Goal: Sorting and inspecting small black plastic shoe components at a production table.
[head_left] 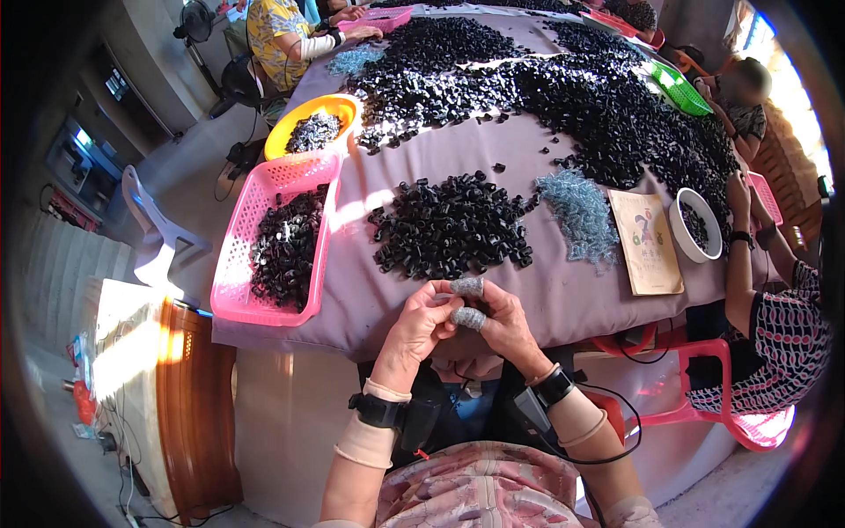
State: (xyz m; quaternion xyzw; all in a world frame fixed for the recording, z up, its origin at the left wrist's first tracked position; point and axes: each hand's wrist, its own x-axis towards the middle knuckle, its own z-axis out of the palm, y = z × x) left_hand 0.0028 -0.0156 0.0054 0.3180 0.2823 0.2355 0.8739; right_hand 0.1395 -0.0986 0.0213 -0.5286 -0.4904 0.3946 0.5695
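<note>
Grey finger cots on right hand, fingertips pinched against left hand at counter edge, held part too small to tell, black parts pile just beyond both grips.

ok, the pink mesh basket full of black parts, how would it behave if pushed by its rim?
The pink basket looks like thin plastic mesh, so it would probably flex. Its load of black parts likely makes it drag on the cloth. It overhangs the table edge, so it may tip.
</note>
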